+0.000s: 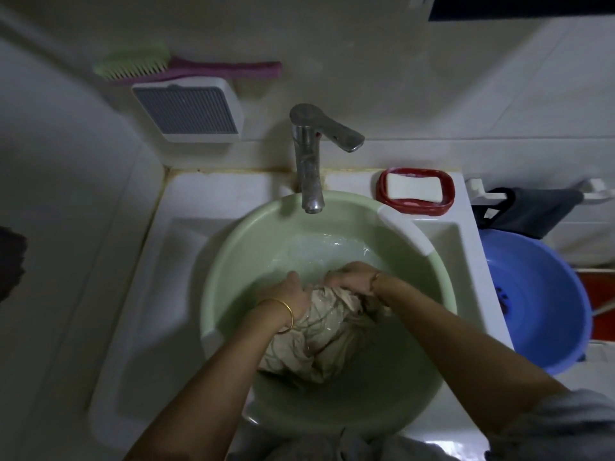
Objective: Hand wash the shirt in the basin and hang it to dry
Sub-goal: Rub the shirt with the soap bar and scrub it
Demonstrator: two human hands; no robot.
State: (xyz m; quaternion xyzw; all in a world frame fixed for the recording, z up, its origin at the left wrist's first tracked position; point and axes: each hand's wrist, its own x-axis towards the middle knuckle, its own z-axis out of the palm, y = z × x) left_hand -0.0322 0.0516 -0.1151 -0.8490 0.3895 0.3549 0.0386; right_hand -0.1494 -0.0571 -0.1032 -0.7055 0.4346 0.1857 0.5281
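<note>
A pale green basin (pixel 233 247) sits in the white sink and holds water. A wet beige shirt (pixel 319 341) lies bunched in the middle of the basin. My left hand (pixel 289 296), with a gold bangle on the wrist, grips the shirt's upper left part. My right hand (pixel 352 277) grips a bunch of the cloth at its top right, fingers curled around it. The two hands are close together over the water.
A chrome faucet (pixel 311 154) stands behind the basin with no water running. A red soap dish with a white bar (pixel 414 189) sits at the sink's back right. A blue basin (pixel 539 307) stands to the right. A brush (pixel 186 66) and a grey box are on the wall.
</note>
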